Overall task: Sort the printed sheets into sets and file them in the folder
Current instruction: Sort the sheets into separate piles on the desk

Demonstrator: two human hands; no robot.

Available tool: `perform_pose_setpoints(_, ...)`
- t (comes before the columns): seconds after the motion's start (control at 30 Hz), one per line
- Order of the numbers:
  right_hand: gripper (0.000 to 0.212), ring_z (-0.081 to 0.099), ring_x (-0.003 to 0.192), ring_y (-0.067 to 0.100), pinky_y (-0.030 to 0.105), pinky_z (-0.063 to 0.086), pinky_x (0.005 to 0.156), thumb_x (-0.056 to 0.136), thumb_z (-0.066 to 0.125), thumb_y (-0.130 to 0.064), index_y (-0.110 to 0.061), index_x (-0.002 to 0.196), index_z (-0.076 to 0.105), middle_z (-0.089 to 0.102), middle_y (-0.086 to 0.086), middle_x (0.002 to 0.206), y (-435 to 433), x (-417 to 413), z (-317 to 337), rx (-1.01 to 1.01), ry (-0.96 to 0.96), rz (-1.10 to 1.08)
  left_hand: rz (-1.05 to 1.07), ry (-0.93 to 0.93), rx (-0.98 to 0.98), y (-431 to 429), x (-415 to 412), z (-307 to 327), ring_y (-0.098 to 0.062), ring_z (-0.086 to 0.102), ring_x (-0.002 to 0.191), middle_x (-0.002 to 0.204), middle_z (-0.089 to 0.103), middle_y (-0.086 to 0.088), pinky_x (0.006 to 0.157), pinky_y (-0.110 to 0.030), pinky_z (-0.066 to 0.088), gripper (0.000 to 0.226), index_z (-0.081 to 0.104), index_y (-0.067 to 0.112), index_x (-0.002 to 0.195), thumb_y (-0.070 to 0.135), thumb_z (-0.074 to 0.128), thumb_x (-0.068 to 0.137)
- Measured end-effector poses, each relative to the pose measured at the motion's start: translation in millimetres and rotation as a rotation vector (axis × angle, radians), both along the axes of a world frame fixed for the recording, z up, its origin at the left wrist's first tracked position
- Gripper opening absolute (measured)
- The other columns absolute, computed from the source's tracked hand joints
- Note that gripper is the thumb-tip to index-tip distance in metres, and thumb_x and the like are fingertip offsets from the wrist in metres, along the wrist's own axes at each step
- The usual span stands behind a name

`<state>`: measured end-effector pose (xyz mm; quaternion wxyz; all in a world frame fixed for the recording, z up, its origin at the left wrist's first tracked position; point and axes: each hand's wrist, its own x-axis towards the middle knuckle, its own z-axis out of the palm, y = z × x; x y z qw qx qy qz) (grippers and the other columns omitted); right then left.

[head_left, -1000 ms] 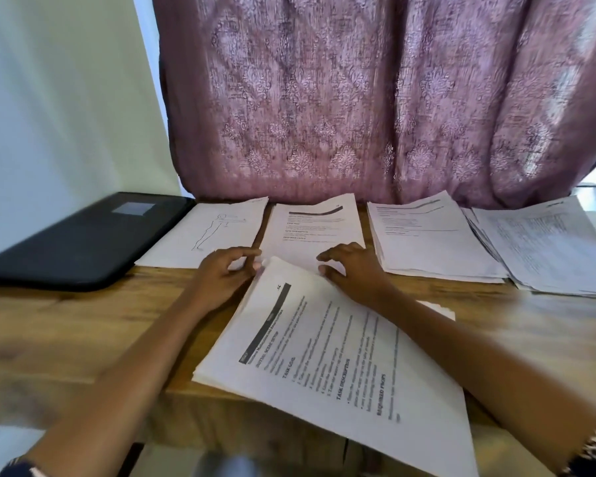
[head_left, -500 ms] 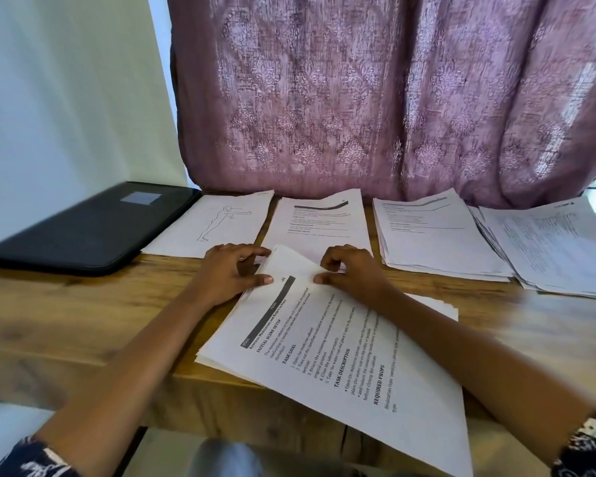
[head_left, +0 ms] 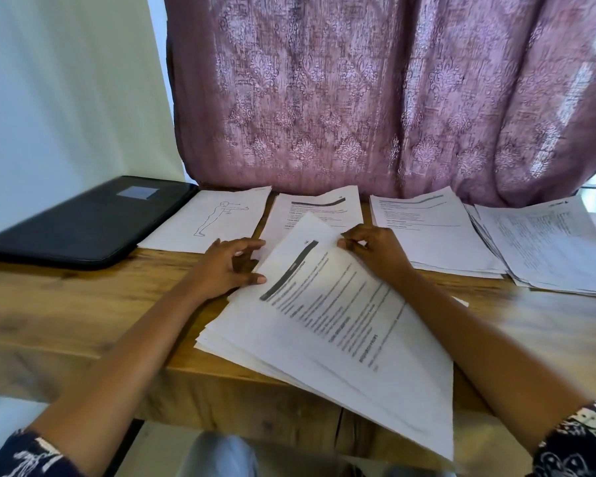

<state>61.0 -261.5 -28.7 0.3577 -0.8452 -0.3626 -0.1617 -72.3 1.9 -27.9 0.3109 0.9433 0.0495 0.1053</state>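
Note:
A loose stack of printed sheets (head_left: 341, 339) lies at an angle over the table's front edge. Its top sheet is raised at the far end. My right hand (head_left: 375, 249) pinches that sheet's far right edge. My left hand (head_left: 227, 266) rests at the stack's left edge, thumb on the paper, fingers spread. Behind them lie sorted piles: a sheet with a body outline drawing (head_left: 210, 222), a headed text sheet (head_left: 310, 208), a thicker text pile (head_left: 430, 228) and a fanned pile (head_left: 547, 239) at the far right. The black folder (head_left: 83, 222) lies shut at the left.
The wooden table (head_left: 83, 304) runs across the view, its front edge close to me. A purple patterned curtain (head_left: 375, 98) hangs right behind the piles. A pale wall (head_left: 66, 80) stands to the left.
My right hand has lifted the far end of the top sheet off the stack. My left hand has stayed at the stack's left edge. The head camera has tilted a little.

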Motion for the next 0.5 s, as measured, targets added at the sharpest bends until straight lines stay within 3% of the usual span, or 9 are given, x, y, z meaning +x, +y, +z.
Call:
perform_pose_setpoints(0.13,0.022,0.06,0.084,0.018,0.022,0.039,0.071,0.093,0.061,-0.025,-0.008,0.101,0.072,0.068,0.003,0.089,-10.7,22.0,16.6,0.161,0.14,-0.204,0.093,-0.104,-0.223,6.0,14.3,12.5,-0.021,0.041,0.134,0.148,0.043,0.006,0.107,-0.041,0.038,0.061,0.044,0.037,0.138,0.043,0.07,0.083)
perform_pose_setpoints(0.23,0.02,0.057,0.082,0.019,0.024,0.04,0.07,0.096,0.055,-0.022,-0.006,0.092,0.068,0.065,0.007,0.088,-9.2,49.4,39.7,0.255,0.202,-0.312,0.131,-0.196,-0.394,9.3,41.0,31.4,-0.02,0.038,0.137,0.152,0.036,0.003,0.107,-0.036,0.036,0.065,0.036,0.03,0.144,0.037,0.066,0.087)
perform_pose_setpoints(0.33,0.024,0.051,0.082,0.016,0.021,0.037,0.07,0.097,0.051,-0.014,-0.018,0.073,0.056,0.058,0.006,0.084,2.8,80.6,61.8,0.428,0.254,-0.375,0.15,-0.115,-0.632,5.2,71.0,42.3,-0.023,0.042,0.134,0.149,0.04,-0.003,0.108,-0.037,0.037,0.077,0.028,0.027,0.149,0.033,0.07,0.086)
perform_pose_setpoints(0.43,0.016,0.054,0.087,0.02,0.022,0.041,0.077,0.094,0.049,-0.011,-0.009,0.095,0.065,0.062,0.007,0.092,23.0,110.4,74.3,0.535,0.258,-0.453,0.088,0.034,-0.636,-1.6,99.0,45.8,-0.023,0.058,0.115,0.131,0.059,-0.006,0.103,-0.04,0.043,0.085,0.024,0.028,0.15,0.029,0.075,0.082)
perform_pose_setpoints(0.5,0.018,0.052,0.087,0.017,0.02,0.038,0.074,0.093,0.048,-0.004,-0.006,0.099,0.065,0.06,0.005,0.092,38.5,120.8,76.2,0.582,0.255,-0.432,0.092,0.03,-0.606,-1.9,114.7,47.3,-0.019,0.06,0.104,0.125,0.062,-0.007,0.093,-0.032,0.046,0.078,0.031,0.025,0.147,0.021,0.075,0.083)
